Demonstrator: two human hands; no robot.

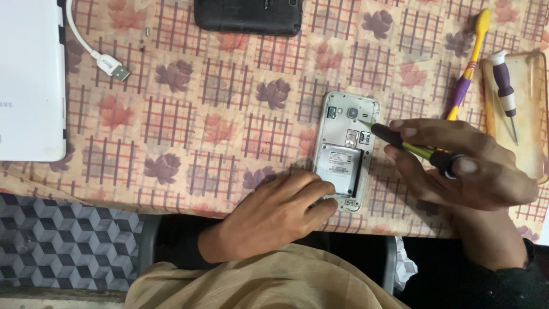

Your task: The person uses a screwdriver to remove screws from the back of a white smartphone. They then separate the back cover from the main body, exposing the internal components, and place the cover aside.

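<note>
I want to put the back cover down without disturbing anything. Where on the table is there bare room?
The widest free patch of tablecloth lies between the cable plug, the black phone and the opened phone. The right side is crowded: right hand with screwdriver, toothbrush, purple screwdriver on the clear case. The left hand steadies the opened phone.

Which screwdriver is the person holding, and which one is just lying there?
The right hand holds the black-and-yellow screwdriver, tip at the opened phone. The purple-and-white screwdriver lies untouched on the clear phone case.

A white rectangular label [338, 163] on the battery in the opened phone [346, 150]; print unreadable.
</note>
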